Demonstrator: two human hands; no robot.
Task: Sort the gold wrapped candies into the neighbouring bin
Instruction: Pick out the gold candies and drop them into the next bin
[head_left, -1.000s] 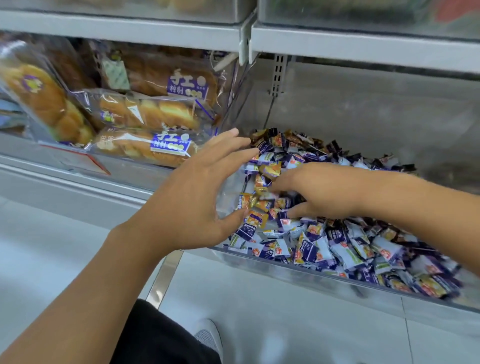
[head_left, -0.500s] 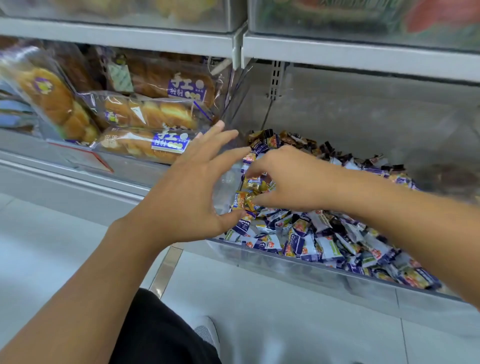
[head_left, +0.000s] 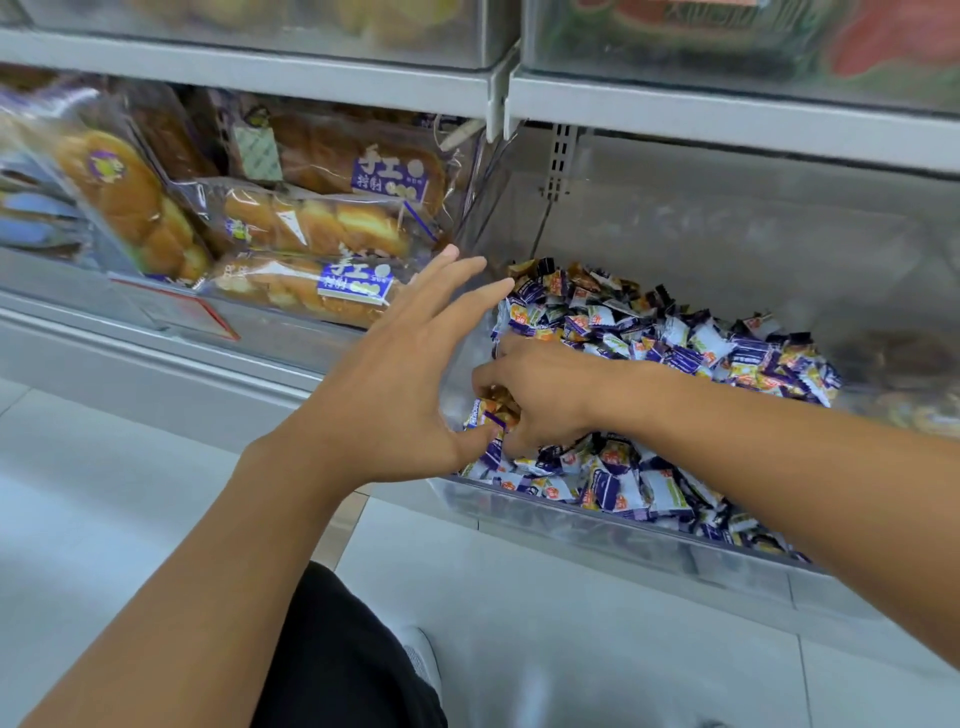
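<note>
Bread loaves (head_left: 317, 228) in crinkled clear plastic bags lie stacked at the left end of the shelf (head_left: 249, 67), braided and glossy brown, with purple and white labels. A red-edged price tag (head_left: 176, 314) hangs on the shelf's front rail below them. Just right of the loaves, the left hand (head_left: 395, 384) is spread flat, fingers (head_left: 452, 291) straight and fanned, holding nothing, its thumb touching candy wrappers at the near left corner of the clear plastic bin (head_left: 597, 525). The bin has smooth see-through walls and is heaped with small pillow-shaped candies (head_left: 670, 343) in shiny purple, white and orange wrappers with crimped ends. At the bin's left side, the right hand (head_left: 550, 395) reaches in over the heap, its fingers curled round a small cluster of gold wrapped candies (head_left: 498, 402), which show as amber foil between thumb and forefinger. Further right, past the heap at the bin's right end, darker wrapped sweets (head_left: 898, 358) show blurred behind cloudy plastic. Below, pale floor tiles (head_left: 571, 623) look smooth.
</note>
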